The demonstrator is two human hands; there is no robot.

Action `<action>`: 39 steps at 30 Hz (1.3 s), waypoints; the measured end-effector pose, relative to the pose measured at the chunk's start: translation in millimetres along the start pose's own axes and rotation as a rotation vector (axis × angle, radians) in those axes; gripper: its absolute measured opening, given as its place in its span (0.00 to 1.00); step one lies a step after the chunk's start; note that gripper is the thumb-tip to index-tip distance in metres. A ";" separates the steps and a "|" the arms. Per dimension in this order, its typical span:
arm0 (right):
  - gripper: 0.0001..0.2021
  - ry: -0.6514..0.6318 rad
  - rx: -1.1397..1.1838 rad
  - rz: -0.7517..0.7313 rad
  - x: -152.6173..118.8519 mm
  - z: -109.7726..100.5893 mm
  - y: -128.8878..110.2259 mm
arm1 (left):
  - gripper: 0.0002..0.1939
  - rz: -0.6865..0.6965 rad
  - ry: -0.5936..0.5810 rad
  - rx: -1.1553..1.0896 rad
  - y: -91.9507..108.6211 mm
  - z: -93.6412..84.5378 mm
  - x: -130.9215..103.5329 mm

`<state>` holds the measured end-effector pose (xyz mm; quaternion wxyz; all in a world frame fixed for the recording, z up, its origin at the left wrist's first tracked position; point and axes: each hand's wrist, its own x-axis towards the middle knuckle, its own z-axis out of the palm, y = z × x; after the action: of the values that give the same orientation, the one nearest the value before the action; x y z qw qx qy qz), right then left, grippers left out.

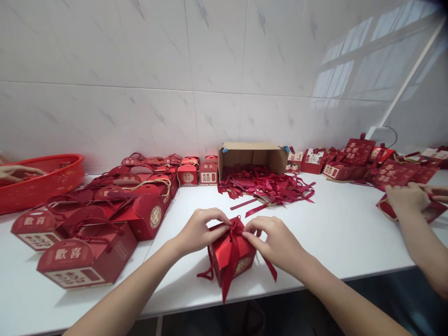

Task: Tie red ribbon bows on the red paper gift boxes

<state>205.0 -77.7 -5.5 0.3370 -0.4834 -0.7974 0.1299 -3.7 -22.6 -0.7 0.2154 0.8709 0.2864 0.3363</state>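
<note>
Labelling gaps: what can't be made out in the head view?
All head view:
Red gift box, inside: hidden by its top and sides.
Red tub, leftmost part: cut off by left edge.
Carton floor: mostly hidden by heaped ribbons.
Box at far right: partly hidden by a co-worker's hand.

The ribbon (231,263) looks satiny, the box (248,252) smooth card.

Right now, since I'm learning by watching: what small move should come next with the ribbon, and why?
Probably a gentle outward pull to snug the knot: the left hand and right hand appear to pinch the red ribbon on either side of it, atop the red box, and two tails hang free.
</note>
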 end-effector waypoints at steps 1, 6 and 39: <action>0.07 -0.025 -0.011 0.006 0.9 -3.7 -2.0 | 0.05 0.004 0.004 0.012 0.4 -0.1 -0.3; 0.17 0.037 0.095 -0.195 16.5 -5.9 1.3 | 0.06 0.060 -0.009 0.069 1.3 -3.6 -0.3; 0.20 -0.166 -0.449 -0.456 14.4 8.7 12.3 | 0.13 0.275 -0.145 0.697 -6.0 -19.0 5.5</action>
<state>203.3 -58.2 -12.6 0.1762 -0.3425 -0.9186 -0.0887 -16.0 -11.1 11.4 -0.1211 0.9438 0.2479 0.1821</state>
